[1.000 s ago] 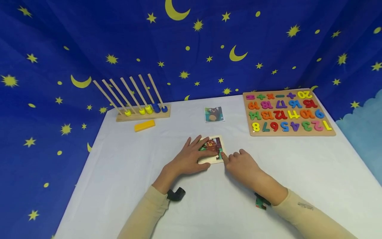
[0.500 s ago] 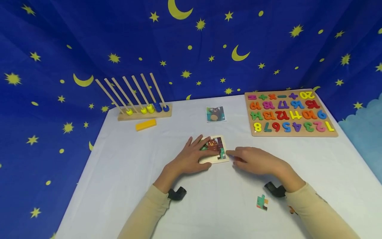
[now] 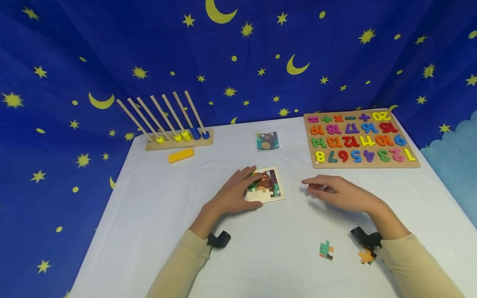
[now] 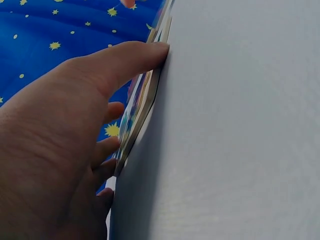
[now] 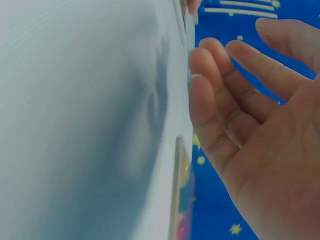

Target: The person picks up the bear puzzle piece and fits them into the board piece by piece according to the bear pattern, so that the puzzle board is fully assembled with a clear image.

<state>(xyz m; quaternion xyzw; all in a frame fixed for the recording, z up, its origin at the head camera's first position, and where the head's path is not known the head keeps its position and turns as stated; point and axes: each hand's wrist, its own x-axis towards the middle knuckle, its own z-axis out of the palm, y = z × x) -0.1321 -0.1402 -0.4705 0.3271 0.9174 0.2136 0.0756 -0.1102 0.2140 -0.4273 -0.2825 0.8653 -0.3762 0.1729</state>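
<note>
A small wooden bear puzzle (image 3: 269,185) lies in the middle of the white table (image 3: 156,215). My left hand (image 3: 242,188) rests on the puzzle's left part, fingers laid over it and thumb at its near edge. In the left wrist view the thumb of the left hand (image 4: 75,125) presses the edge of the puzzle board (image 4: 145,100). My right hand (image 3: 324,190) hovers to the right of the puzzle, apart from it, fingers relaxed and holding nothing. The right wrist view shows the right hand (image 5: 250,125) with an empty palm. Two loose pieces, one green (image 3: 326,250) and one orange (image 3: 367,255), lie near my right wrist.
A bear picture card (image 3: 267,141) lies behind the puzzle. A number board (image 3: 359,138) with coloured digits sits at the back right. At the back left stand a wooden rod rack (image 3: 175,138) with yellow and blue beads and a yellow block (image 3: 180,156). Blue starred cloth surrounds the table.
My right hand has left the puzzle's right edge and moved right, holding nothing. The orange loose piece has come into view near my wrist. The left hand stays on the puzzle.
</note>
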